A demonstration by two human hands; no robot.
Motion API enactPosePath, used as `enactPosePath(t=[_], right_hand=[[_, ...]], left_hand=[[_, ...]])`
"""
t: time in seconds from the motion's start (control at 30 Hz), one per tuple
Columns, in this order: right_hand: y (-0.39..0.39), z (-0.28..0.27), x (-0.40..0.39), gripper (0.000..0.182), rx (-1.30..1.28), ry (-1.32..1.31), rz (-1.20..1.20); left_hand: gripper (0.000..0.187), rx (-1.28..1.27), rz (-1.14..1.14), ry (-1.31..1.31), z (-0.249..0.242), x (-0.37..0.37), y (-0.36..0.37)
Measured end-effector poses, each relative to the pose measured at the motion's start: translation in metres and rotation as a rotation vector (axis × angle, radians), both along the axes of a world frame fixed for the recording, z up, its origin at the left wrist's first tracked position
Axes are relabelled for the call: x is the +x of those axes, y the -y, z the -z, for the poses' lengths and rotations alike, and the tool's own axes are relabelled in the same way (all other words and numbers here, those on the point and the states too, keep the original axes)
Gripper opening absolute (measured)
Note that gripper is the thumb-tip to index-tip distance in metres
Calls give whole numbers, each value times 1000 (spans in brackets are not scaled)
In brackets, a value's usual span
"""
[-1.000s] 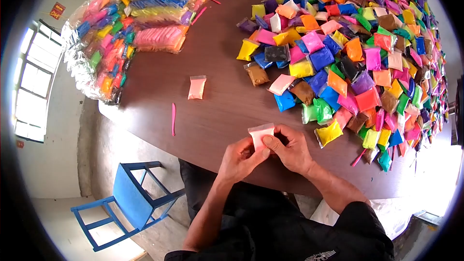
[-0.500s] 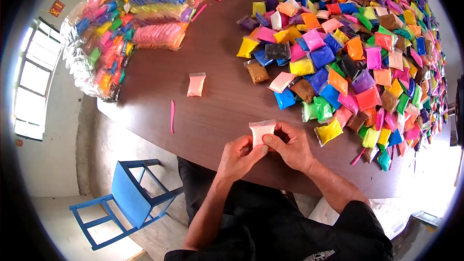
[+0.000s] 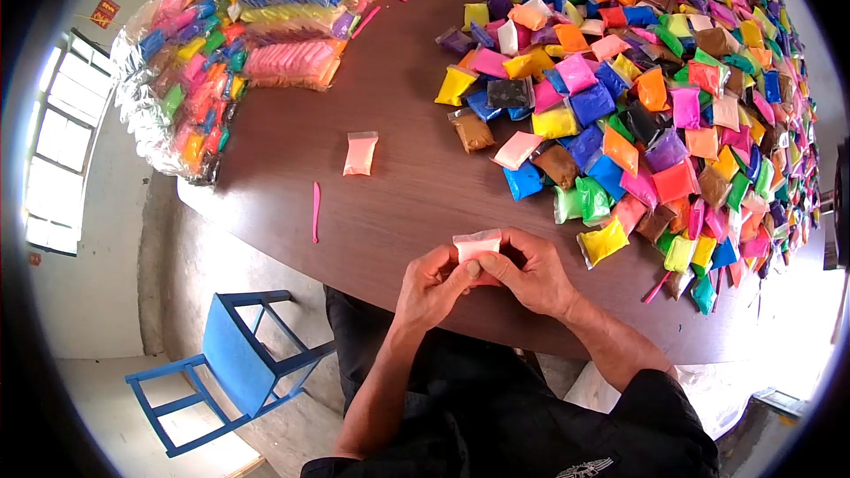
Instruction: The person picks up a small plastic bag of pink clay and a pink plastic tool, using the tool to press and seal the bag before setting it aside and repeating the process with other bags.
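A small light-pink packet with a clear top edge is held between both hands near the table's front edge. My left hand pinches its lower left side with thumb and fingers. On the right side, my right hand grips it, its thumb pressed on the front. The thumbs and fingers cover the packet's lower part. Another pink packet lies flat on the brown table, up and left of my hands. Below it lies a thin pink stick.
A large heap of colourful packets covers the table's right side. Clear bags of stacked packets stand at the back left. More pink sticks lie beside them. A blue chair is on the floor at the left.
The held packet has moved slightly down and tilted between my hands, and my thumbs have shifted on it. The packets on the table have not moved.
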State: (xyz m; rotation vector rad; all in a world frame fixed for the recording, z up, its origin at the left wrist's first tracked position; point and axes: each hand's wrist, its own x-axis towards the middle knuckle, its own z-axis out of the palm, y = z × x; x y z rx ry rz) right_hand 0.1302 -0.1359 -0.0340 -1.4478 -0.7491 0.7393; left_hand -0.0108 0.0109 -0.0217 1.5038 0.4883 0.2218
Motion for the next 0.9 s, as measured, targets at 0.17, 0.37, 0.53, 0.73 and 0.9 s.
enactPosePath(t=[0.17,0.37,0.53,0.73,0.9], right_hand=[[2,1,1,23,-28,4,5],[2,-7,1,24,-57,48,-45],[1,-6,-1,25,-29,93,-26],[1,-5,-1,25,-14,89,10],[2,-10,-2,22,-23,115,-18]], left_hand=[[30,11,-107,63,9,-1,1],[23,-5,-105,69,0,3,1],[21,35,-94,11,9,-3,-3],[24,31,-142,52,-2,4,7],[23,-10,-164,98,0,2,4]])
